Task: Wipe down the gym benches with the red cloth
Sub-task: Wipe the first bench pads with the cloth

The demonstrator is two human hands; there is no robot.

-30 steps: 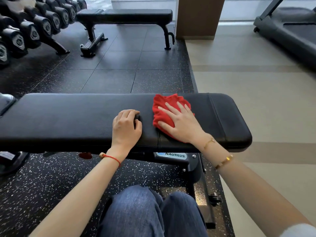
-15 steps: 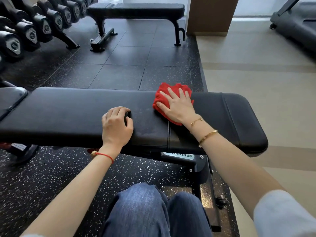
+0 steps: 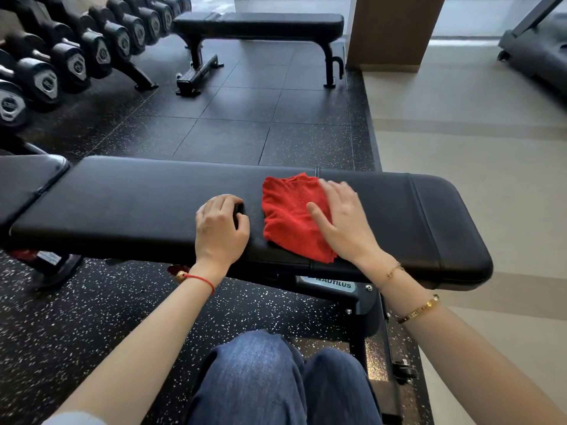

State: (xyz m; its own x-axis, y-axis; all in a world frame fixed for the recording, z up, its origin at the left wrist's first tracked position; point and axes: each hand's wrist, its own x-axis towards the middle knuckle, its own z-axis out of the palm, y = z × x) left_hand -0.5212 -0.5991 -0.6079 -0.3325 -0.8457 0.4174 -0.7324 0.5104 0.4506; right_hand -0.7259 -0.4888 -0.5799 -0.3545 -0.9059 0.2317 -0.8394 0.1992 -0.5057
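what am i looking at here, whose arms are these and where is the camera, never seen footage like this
There is no machine here: a person wears a wide-angle camera on the head, so you look forward and down along that person's own arms and knees. In front lies a black padded gym bench. On its pad lies a red cloth, and the right hand presses flat on the cloth's right part, fingers straight, as for wiping. The left hand rests on the pad beside the cloth with fingers curled under; whether it holds anything cannot be told. Farther back stand a second bench and, at the left, a rack of dumbbells.
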